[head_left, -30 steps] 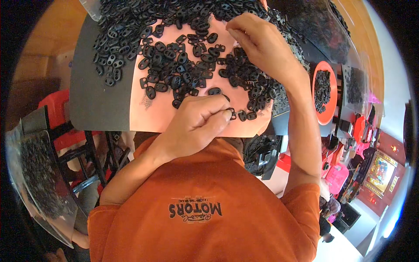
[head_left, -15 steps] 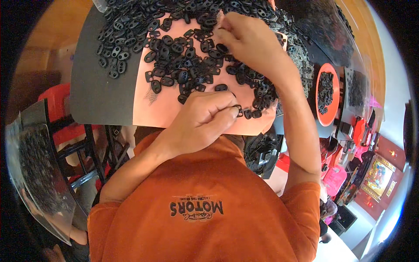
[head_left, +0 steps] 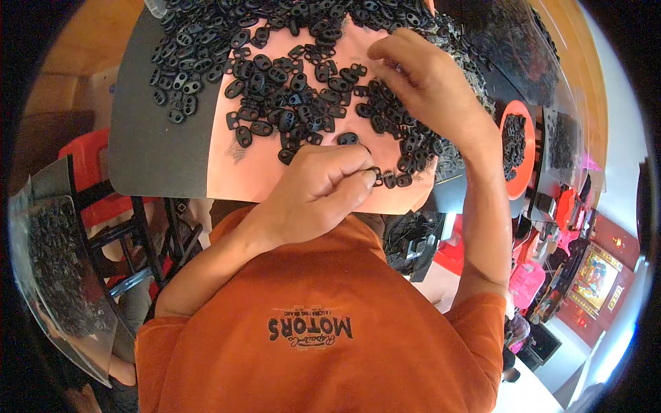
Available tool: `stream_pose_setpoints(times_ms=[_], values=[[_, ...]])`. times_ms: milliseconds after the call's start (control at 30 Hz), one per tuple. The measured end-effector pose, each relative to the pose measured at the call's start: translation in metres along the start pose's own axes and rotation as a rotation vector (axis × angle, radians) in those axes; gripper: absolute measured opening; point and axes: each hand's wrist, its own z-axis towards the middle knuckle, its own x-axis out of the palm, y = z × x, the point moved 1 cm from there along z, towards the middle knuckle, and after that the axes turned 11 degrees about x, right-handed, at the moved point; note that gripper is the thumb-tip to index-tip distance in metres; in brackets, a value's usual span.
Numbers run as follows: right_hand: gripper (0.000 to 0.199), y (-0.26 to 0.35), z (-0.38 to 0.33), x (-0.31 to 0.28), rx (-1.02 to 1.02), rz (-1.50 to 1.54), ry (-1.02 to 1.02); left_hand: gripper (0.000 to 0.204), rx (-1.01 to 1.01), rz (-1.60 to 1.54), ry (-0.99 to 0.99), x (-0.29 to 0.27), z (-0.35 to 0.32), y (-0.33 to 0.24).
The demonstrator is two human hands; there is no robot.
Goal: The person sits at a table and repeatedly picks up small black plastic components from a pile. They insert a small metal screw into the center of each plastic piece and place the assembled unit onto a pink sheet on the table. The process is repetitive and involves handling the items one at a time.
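My left hand (head_left: 320, 186) is closed at the near edge of the pink sheet (head_left: 237, 179). Thumb and forefinger pinch a small black cord lock part (head_left: 376, 176); most of it is hidden. A little metal spring (head_left: 388, 175) shows just right of it, among a few black parts. My right hand (head_left: 430, 82) hovers over the right side of the sheet with curled fingers, and what it may hold cannot be seen. Beneath it lies a cluster of black pieces (head_left: 385, 113). Loose oval cord lock parts (head_left: 282, 120) cover the middle of the sheet.
A large heap of black cord lock parts (head_left: 186, 58) spreads along the table's (head_left: 148, 151) far left. Thin metal springs (head_left: 475, 69) are piled at the right. Further right stands a red-orange dish (head_left: 529, 138) of black pieces. A red stool (head_left: 93, 162) is at left.
My right hand has moved right and slightly nearer, away from the far middle of the sheet. My left hand stays almost still. The spring beside it now shows more clearly.
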Motion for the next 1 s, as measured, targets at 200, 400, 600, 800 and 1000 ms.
stream_pose_setpoints(times_ms=[200, 400, 600, 800, 1000], values=[[0.014, 0.007, 0.006, 0.006, 0.045, -0.131, 0.004, 0.015, 0.006, -0.008, -0.028, 0.001, 0.002, -0.005], [0.015, 0.013, 0.003, 0.009, -0.038, 0.002, 0.011, 0.014, 0.000, -0.023, -0.033, 0.002, 0.001, -0.002], [0.017, 0.015, 0.007, 0.016, 0.077, -0.188, 0.069, 0.015, 0.003, 0.027, 0.019, -0.002, -0.001, -0.001], [0.016, 0.014, 0.006, 0.012, 0.103, -0.183, 0.062, 0.017, 0.007, 0.016, 0.023, -0.001, -0.002, 0.000], [0.016, 0.011, 0.005, 0.009, 0.042, -0.093, 0.025, 0.018, -0.037, 0.016, 0.025, -0.001, -0.002, -0.003]])
